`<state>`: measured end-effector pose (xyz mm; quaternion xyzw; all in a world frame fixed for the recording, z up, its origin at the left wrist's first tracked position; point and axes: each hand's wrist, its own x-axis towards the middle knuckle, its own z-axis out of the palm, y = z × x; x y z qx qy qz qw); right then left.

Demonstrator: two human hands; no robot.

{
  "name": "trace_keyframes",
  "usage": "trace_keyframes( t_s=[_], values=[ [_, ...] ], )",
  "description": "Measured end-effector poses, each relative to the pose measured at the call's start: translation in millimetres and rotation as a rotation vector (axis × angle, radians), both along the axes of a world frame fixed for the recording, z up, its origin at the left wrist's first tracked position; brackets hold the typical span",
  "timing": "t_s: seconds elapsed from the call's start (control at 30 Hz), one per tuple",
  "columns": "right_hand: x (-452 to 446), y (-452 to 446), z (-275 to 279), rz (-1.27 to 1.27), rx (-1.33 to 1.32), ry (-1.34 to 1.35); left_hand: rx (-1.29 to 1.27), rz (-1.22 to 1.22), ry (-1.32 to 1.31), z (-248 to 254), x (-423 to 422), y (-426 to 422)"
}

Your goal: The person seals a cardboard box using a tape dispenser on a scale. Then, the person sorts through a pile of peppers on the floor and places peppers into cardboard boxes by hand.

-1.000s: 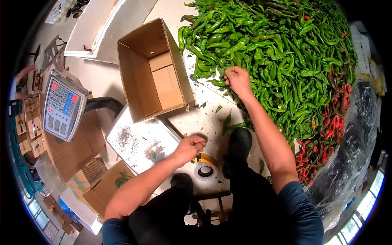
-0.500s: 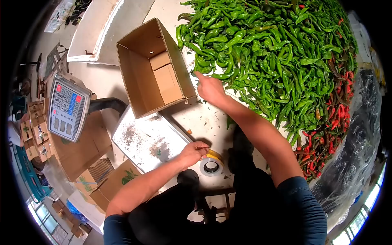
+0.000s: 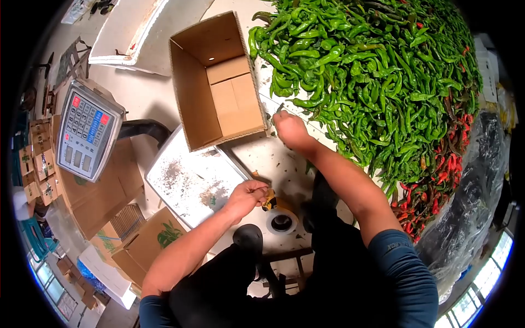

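Note:
My right hand is closed at the left edge of the heap of green peppers, its fingertips pinched on something small and dark that I cannot make out. Just left of it stands an open, empty cardboard box, resting partly over the metal scale platform. My left hand is closed above the platform's right edge, fingers pressed together; whatever it may hold is hidden. Below that hand a tape roll with a yellow dispenser lies on the floor between my feet.
The scale's display stands at the left on a dark post. A white foam container is behind the box. Further cardboard boxes lie at lower left. Red peppers and clear plastic sheeting are at the right.
My right hand has moved left out of the peppers toward the box's side, its pointing finger now drawn in. My left hand has stayed near the tape, fingers together.

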<state>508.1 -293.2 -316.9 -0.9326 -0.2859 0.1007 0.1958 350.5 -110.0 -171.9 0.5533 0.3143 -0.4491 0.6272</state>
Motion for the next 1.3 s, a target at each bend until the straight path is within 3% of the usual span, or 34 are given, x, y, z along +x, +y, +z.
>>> trace_keyframes(
  t_s=[0.1,0.23,0.5,0.6,0.7,0.77,0.87,0.93,0.97,1.2,1.3],
  values=[
    [-23,-27,0,-0.017,0.167,0.033,-0.015,-0.052,0.002,-6,-10,-2],
    [-71,-52,2,-0.027,0.165,-0.003,-0.003,-0.13,0.01,-8,-30,-14],
    [-153,-82,24,0.088,0.092,0.233,0.031,-0.165,-0.011,-6,-39,-19],
    [-158,-90,37,0.028,0.022,0.239,0.035,-0.12,-0.029,-14,-28,-19],
    [-134,-109,31,-0.197,0.105,0.164,0.055,-0.136,-0.064,-12,-14,-28],
    [-106,-125,36,-0.267,0.026,0.009,0.068,-0.2,-0.126,-15,-8,-35],
    [-78,-133,30,-0.273,-0.231,-0.218,0.137,-0.389,-0.245,-22,8,-41],
    [-69,-133,21,-0.244,-0.276,-0.226,0.225,-0.544,-0.316,-6,30,-53],
    [-68,-133,17,-0.229,-0.302,-0.229,0.184,-0.497,-0.278,-7,36,-56],
    [-74,-146,8,-0.179,-0.232,-0.231,0.172,-0.496,-0.211,-22,45,-68],
    [-91,-156,14,-0.097,-0.195,-0.185,0.206,-0.637,-0.219,-16,47,-69]
  ],
)
